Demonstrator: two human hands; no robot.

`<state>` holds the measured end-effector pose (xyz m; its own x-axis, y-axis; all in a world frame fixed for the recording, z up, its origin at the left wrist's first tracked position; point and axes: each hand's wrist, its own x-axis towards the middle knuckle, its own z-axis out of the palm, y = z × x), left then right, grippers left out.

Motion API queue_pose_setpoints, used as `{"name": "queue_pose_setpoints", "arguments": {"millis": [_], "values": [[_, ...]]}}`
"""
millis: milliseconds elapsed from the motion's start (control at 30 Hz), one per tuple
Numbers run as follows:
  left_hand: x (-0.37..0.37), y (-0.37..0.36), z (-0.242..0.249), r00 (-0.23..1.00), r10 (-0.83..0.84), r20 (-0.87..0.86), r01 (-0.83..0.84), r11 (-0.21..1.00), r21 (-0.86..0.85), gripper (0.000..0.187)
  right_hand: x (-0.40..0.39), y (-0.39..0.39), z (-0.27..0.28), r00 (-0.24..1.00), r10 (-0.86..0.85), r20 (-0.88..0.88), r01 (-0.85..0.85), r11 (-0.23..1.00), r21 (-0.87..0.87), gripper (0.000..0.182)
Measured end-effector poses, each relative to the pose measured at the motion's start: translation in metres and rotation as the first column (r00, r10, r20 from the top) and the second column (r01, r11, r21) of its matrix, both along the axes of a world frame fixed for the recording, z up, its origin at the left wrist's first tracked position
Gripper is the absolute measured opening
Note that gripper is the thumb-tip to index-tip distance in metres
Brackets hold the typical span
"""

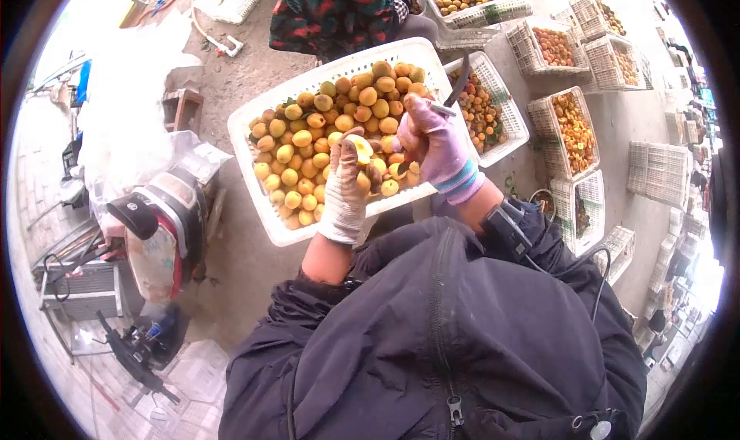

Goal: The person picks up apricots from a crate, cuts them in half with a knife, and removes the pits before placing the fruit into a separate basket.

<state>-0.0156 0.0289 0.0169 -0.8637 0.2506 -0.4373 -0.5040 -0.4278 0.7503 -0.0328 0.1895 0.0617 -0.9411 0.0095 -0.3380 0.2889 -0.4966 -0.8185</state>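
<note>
A white plastic crate [271, 223] full of yellow-orange apricots [307, 143] stands in front of me. My left hand [344, 197], in a white glove with brown-stained fingertips, is over the near side of the crate. Its fingers are closed on a pale yellow apricot [360, 149], which looks cut. Beside it my right hand [441, 147], in a purple glove with a blue-striped cuff, grips a knife [459, 81]. The dark, curved blade points up and away from me. The right fingertips are close to the fruit, and part of them blurs into it.
Another person [331, 16] in patterned clothing is just beyond the crate. A second crate [505, 128] of apricots touches its right side. Farther right stands a crate [570, 132] of cut orange fruit, among several others. A parked scooter [158, 224] is to my left.
</note>
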Motion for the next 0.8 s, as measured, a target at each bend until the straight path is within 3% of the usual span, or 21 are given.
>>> {"name": "queue_pose_setpoints", "arguments": {"millis": [33, 133, 167, 200, 267, 300, 400, 467, 533, 600, 667, 700, 767, 800], "values": [[-0.001, -0.002, 0.001, 1.0, 0.01, -0.002, -0.01, 1.0, -0.007, 0.057, 0.0, 0.008, -0.006, 0.997, 0.079, -0.027, -0.069, 0.964, 0.258, 0.035], [-0.001, -0.011, -0.007, 1.0, -0.003, -0.012, 0.002, 0.996, -0.088, 0.058, 0.01, -0.009, -0.015, 0.996, 0.059, -0.06, -0.036, 0.945, 0.326, 0.024], [-0.001, -0.013, -0.013, 0.999, -0.029, -0.024, 0.024, 0.987, -0.162, 0.058, 0.013, -0.011, -0.015, 0.988, 0.143, -0.058, -0.12, 0.945, 0.303, 0.028], [-0.002, -0.011, -0.02, 0.999, -0.029, -0.024, 0.025, 0.987, -0.161, 0.058, 0.012, -0.014, -0.022, 0.944, 0.247, -0.22, -0.106, 0.855, 0.507, 0.032], [-0.005, -0.006, -0.031, 0.985, 0.061, -0.162, -0.084, 0.986, -0.141, 0.059, 0.016, -0.013, -0.028, 0.849, 0.452, -0.275, -0.05, 0.586, 0.809, 0.033], [-0.005, -0.003, -0.021, 0.994, 0.079, -0.07, -0.082, 0.996, -0.042, 0.061, 0.019, -0.015, -0.03, 0.839, 0.466, -0.281, -0.017, 0.538, 0.842, 0.03], [-0.001, -0.001, -0.009, 0.999, -0.024, 0.033, 0.024, 1.0, -0.004, 0.063, 0.016, -0.009, -0.044, 0.805, 0.505, -0.312, 0.027, 0.494, 0.869, 0.027], [-0.001, -0.006, -0.01, 0.991, -0.118, 0.059, 0.118, 0.993, -0.008, 0.063, 0.018, -0.005, -0.042, 0.792, 0.516, -0.325, 0.041, 0.487, 0.873, 0.025], [0.002, -0.007, -0.009, 0.989, -0.147, -0.006, 0.144, 0.975, -0.167, 0.063, 0.019, -0.001, -0.043, 0.861, 0.43, -0.272, -0.145, 0.72, 0.679, 0.021], [-0.001, -0.015, -0.008, 0.997, -0.069, 0.018, 0.071, 0.984, -0.161, 0.06, 0.02, 0.0, -0.041, 0.975, 0.221, -0.024, -0.194, 0.899, 0.393, 0.01], [-0.003, -0.024, -0.007, 0.994, 0.09, 0.064, -0.08, 0.986, -0.149, 0.053, 0.02, 0.015, -0.053, 0.961, 0.267, -0.067, -0.137, 0.673, 0.727, 0.02], [-0.005, -0.025, -0.002, 0.991, 0.13, 0.025, -0.123, 0.976, -0.181, 0.051, 0.021, 0.018, -0.054, 0.963, 0.261, -0.069, -0.131, 0.675, 0.726, 0.02], [-0.008, -0.018, -0.003, 0.989, 0.129, -0.071, -0.142, 0.966, -0.217, 0.046, 0.024, 0.024, -0.055, 0.929, 0.206, 0.306, -0.269, 0.946, 0.181, 0.033], [-0.005, -0.009, -0.004, 0.986, 0.135, -0.097, -0.155, 0.96, -0.235, 0.045, 0.027, 0.024, -0.056, 0.93, 0.202, 0.307, -0.265, 0.948, 0.178, 0.033]]}}
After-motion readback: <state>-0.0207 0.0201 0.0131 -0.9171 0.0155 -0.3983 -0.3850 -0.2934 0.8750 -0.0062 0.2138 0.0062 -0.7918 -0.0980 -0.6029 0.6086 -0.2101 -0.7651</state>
